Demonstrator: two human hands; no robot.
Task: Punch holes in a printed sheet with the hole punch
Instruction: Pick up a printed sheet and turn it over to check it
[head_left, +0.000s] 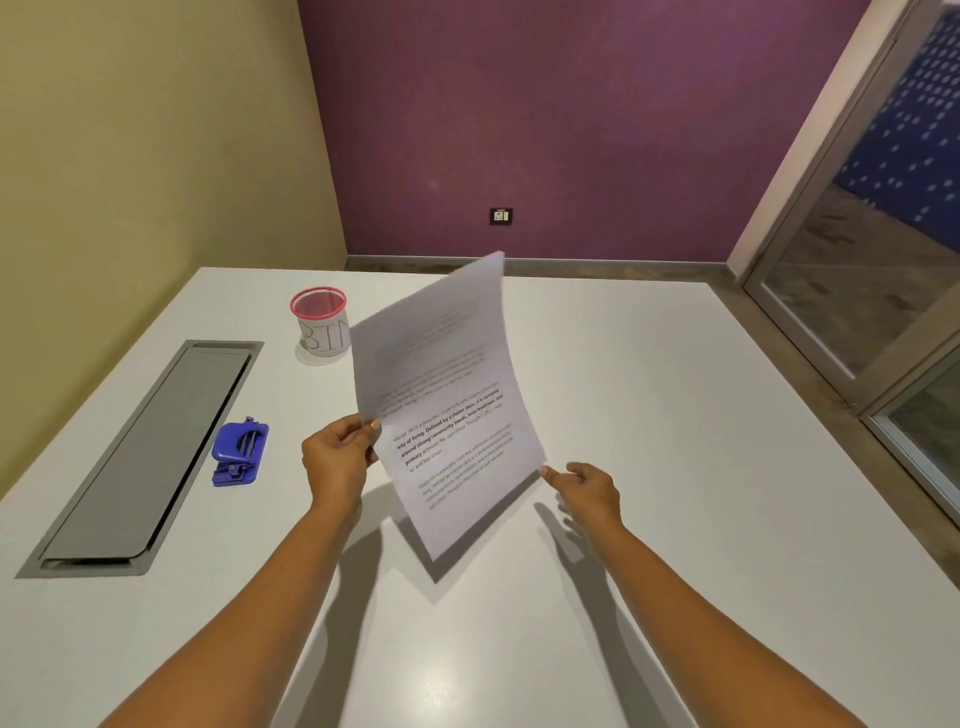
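The printed sheet (447, 410) is held above the white surface (649, 415), tilted, with its top end blurred. The left hand (337, 462) pinches the sheet's left edge between thumb and fingers (375, 426). The right hand (589, 491) touches the lower right corner with its fingertips. The blue hole punch (240, 452) rests on the surface left of the left hand, beside a grey recessed panel (150, 457). A red-rimmed cup (319, 327) marked "BIN" stands behind the sheet.
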